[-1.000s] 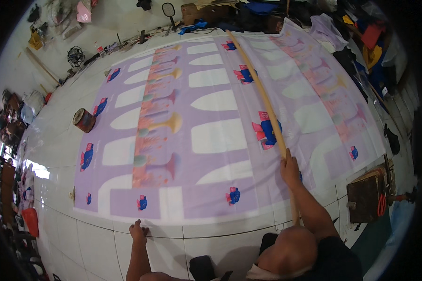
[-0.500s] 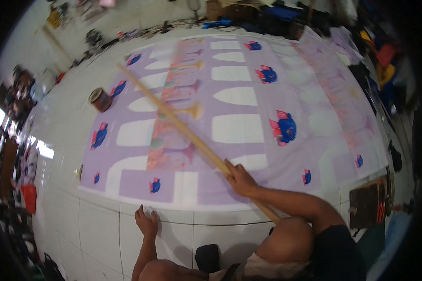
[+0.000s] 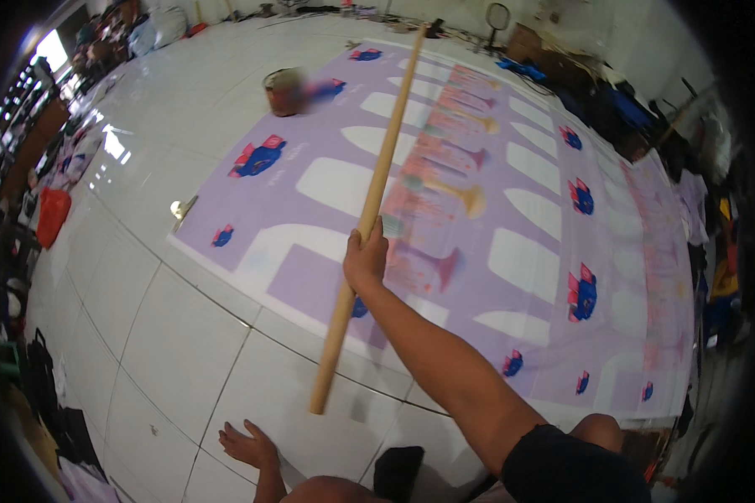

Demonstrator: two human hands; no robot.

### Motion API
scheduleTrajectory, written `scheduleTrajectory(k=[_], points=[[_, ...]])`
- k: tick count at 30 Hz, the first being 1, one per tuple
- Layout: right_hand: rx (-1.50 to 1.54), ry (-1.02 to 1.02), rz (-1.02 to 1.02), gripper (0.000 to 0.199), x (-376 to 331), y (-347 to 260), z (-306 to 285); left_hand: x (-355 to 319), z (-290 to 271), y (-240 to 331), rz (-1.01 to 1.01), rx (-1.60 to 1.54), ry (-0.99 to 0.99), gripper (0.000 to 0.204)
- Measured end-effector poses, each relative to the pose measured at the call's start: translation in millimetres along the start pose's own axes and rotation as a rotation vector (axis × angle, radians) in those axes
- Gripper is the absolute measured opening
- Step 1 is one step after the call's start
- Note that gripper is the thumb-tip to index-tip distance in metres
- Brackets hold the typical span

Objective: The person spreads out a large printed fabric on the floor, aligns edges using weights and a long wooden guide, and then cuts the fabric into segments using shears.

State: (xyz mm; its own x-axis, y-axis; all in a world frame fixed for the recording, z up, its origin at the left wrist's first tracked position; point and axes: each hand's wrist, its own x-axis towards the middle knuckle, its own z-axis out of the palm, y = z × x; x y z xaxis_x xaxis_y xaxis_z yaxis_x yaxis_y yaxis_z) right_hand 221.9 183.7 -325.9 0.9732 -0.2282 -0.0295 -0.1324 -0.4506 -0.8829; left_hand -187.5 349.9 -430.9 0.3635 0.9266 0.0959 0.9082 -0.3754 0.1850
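My right hand [image 3: 367, 258] is wrapped round a long tan pole [image 3: 387, 159], holding it below its middle. The pole slants from the near tiles up across a big printed cloth [image 3: 327, 251], its far end near the cloth's back edge. Purple, white and pink patterns with small blue-and-pink figures cover the cloth, which lies spread on the floor. At the near left, apart from cloth and pole, my left hand [image 3: 250, 446] is empty, its fingers spread low over the white tiles; whether it touches them I cannot tell.
A brownish can [image 3: 285, 94] stands at the cloth's left edge, partly blurred. A metal clip [image 3: 183, 211] sits at the near left corner. Something red [image 3: 52, 216] lies by the clutter on the left. Boxes and dark bundles [image 3: 629, 109] line the back right.
The view has turned, shifting the cloth rightward. My right hand has swung the pole from a leftward slant to a steeper, slightly rightward one. My left hand is now lower, with its fingers spread.
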Motion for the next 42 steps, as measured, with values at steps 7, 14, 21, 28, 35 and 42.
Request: scheduleTrajectory(k=[7, 14, 21, 28, 35, 42], points=[[-0.071, 0.013, 0.176, 0.069, 17.0, -82.8, 151.0, 2.2, 14.2, -17.3, -0.005, 0.123, -0.012, 0.064], [-0.583, -0.015, 0.239, 0.071, 38.5, -37.4, 204.1, 2.4, 8.8, -13.7, -0.004, 0.111, -0.083, 0.063], [-0.56, 0.142, 0.269, 0.068, 30.2, -8.0, 178.7, 7.0, 18.1, -20.1, 0.057, 0.179, 0.062, 0.062], [-0.585, 0.192, 0.338, 0.066, 6.8, 52.7, 66.9, 8.6, 21.0, -18.9, 0.061, 0.148, 0.09, 0.063], [-0.664, 0.288, 0.345, 0.065, -17.6, 143.4, -92.8, 14.6, 36.4, -40.3, 0.169, 0.201, 0.172, 0.066], [-0.812, 0.338, 0.365, 0.063, -28.0, 238.0, -266.6, 26.2, 42.6, -42.7, 0.153, 0.194, 0.225, 0.062]])
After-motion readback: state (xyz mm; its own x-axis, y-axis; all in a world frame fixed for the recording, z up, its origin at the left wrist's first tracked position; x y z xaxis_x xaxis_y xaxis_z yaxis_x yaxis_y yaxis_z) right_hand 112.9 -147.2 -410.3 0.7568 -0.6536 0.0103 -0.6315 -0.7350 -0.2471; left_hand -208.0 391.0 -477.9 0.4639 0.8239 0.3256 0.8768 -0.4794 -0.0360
